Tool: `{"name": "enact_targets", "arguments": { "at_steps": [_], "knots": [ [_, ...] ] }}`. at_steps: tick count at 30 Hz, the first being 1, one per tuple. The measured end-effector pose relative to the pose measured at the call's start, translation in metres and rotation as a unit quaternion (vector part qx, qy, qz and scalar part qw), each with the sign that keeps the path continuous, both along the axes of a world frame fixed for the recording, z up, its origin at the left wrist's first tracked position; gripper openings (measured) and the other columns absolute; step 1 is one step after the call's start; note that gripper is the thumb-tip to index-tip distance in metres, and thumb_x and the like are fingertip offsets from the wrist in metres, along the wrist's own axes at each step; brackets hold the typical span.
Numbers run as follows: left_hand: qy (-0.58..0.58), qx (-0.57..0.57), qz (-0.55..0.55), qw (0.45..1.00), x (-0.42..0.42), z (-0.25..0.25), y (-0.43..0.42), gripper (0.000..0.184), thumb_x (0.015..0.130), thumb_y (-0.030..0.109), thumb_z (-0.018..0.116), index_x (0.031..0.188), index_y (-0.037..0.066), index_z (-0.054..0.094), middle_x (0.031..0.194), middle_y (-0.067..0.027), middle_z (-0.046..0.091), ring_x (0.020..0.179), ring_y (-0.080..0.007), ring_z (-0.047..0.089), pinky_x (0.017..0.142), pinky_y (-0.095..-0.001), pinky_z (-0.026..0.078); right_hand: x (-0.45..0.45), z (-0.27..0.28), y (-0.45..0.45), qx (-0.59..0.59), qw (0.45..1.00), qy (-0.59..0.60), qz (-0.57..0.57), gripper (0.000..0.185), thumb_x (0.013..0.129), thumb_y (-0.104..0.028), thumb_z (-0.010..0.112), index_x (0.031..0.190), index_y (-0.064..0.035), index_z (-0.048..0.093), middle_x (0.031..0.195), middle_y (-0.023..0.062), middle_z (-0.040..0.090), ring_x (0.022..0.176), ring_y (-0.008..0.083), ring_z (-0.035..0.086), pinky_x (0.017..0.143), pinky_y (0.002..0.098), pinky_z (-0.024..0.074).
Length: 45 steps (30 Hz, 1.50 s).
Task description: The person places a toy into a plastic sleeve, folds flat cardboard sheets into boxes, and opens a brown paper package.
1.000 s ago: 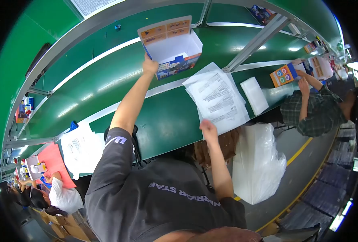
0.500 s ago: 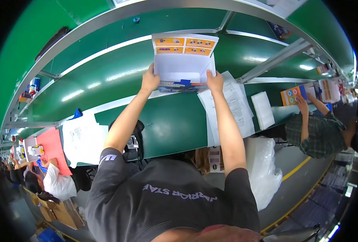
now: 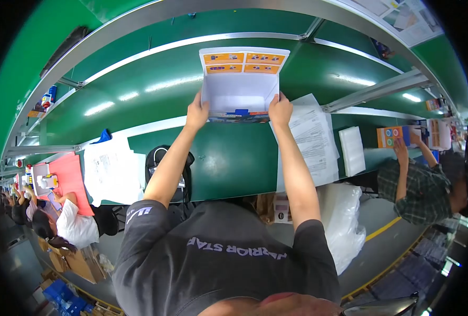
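Note:
An open cardboard box [image 3: 242, 87] is held up in front of me above the green workbench. Its lid stands raised at the back, with orange printed panels inside, and the white interior shows no contents. My left hand [image 3: 197, 111] grips the box's left side near the front corner. On the right side, my right hand [image 3: 280, 109] grips it at the matching corner. The thumbs are at the side walls, while most fingers are hidden behind and beneath the box. A blue tab shows on the front edge, above a dark printed front face.
Printed sheets [image 3: 308, 142] lie right of my arms, beside a white stack [image 3: 352, 151]. More papers [image 3: 113, 168] and a red sheet [image 3: 70, 179] are at left. A black backpack [image 3: 160, 158] sits by my left forearm. A co-worker [image 3: 418, 181] handles an orange box [image 3: 393, 137].
The box has tipped slightly, so its inner floor shows more. Both my hands keep hold of it. The whole view has shifted a little, and the backpack shows more fully.

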<state>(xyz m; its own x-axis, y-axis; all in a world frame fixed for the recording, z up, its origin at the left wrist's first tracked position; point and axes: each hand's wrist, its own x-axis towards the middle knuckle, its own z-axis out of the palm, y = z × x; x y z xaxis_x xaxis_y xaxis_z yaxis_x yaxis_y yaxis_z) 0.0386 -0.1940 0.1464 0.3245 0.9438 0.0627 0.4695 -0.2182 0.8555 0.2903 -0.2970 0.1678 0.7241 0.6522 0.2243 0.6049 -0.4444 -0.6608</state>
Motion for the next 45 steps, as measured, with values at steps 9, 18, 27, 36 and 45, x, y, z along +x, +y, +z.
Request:
{"name": "enact_targets", "arguments": {
  "at_steps": [9,18,27,36,45],
  "knots": [
    [-0.066,-0.024,-0.091,0.993,0.003,-0.007,-0.007,0.051,0.086,0.017,0.056,0.134,0.006,0.043,0.115,-0.0241,0.06,0.108,-0.0388,0.058,0.091,-0.0398,0.046,0.02,-0.011,0.0,-0.005,0.998,-0.017,-0.056,0.029,0.086,-0.025,0.052,0.098,-0.0036,0.07,0.083,0.0246,0.066,0.079,0.0439,0.063,0.074,0.0482,0.0506],
    [-0.028,-0.07,-0.09,0.993,0.016,0.003,-0.005,0.055,0.086,0.02,0.055,0.137,0.007,0.039,0.124,-0.0246,0.055,0.117,-0.0397,0.052,0.098,-0.0413,0.042,0.033,-0.019,-0.002,0.032,0.997,-0.017,-0.067,0.034,0.087,-0.031,0.052,0.089,-0.0007,0.069,0.08,0.0256,0.065,0.078,0.0454,0.062,0.074,0.0505,0.0494],
    [-0.027,-0.072,-0.1,0.992,0.023,0.002,-0.007,0.061,0.084,0.015,0.053,0.142,0.01,0.034,0.125,-0.0248,0.054,0.12,-0.0378,0.05,0.1,-0.0398,0.041,0.033,-0.014,-0.006,0.004,0.996,-0.049,-0.071,0.029,0.087,-0.027,0.051,0.094,-0.0054,0.07,0.084,0.0226,0.066,0.077,0.0436,0.063,0.072,0.0494,0.0504],
    [-0.056,-0.036,-0.146,0.987,0.032,0.003,-0.018,0.064,0.082,0.011,0.052,0.143,0.013,0.033,0.125,-0.024,0.055,0.119,-0.036,0.051,0.1,-0.0375,0.041,0.057,-0.019,-0.006,-0.008,0.995,-0.03,-0.09,0.036,0.087,-0.033,0.05,0.093,-0.0021,0.07,0.085,0.0246,0.066,0.082,0.0445,0.063,0.077,0.0497,0.0492],
    [-0.059,-0.083,-0.067,0.993,0.054,0.002,-0.011,0.064,0.081,0.013,0.051,0.143,0.015,0.035,0.113,-0.021,0.063,0.1,-0.031,0.064,0.088,-0.0365,0.048,0.077,-0.015,-0.024,0.034,0.997,0.073,0.006,0.04,0.087,-0.037,0.056,0.1,-0.0016,0.068,0.092,0.0226,0.067,0.09,0.0404,0.063,0.08,0.0431,0.0488]
  ]
}}
